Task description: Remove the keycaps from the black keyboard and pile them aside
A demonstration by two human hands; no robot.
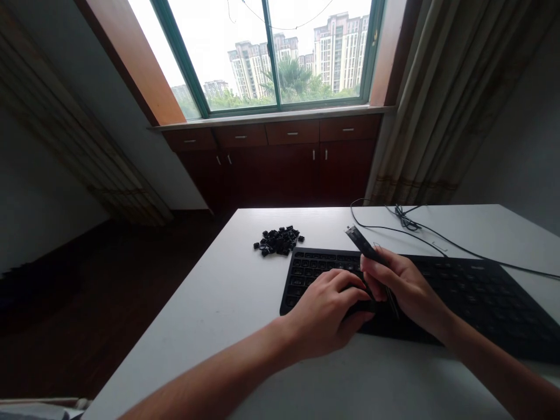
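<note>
A black keyboard (301,271) lies on the white table, its left part showing bare key sockets with the caps off. My right hand (400,280) is closed around a slim black bar (361,240) with small shiny bits at its upper end, and thin wire shows beside it. The bar's exact kind is unclear. Over the keyboard's middle, my left hand (332,303) has its fingers curled and pinched close to the right hand. Something dark is at its fingertips, too hidden to name. Left of the keyboard's back corner sits a pile of black keycaps (277,241).
A black cable (406,219) runs across the back and right of the white table (210,309). A small bent wire (440,246) rests behind the keyboard. Beyond the table stand dark red cabinets (271,169) under a window, with curtains (420,116) at the sides.
</note>
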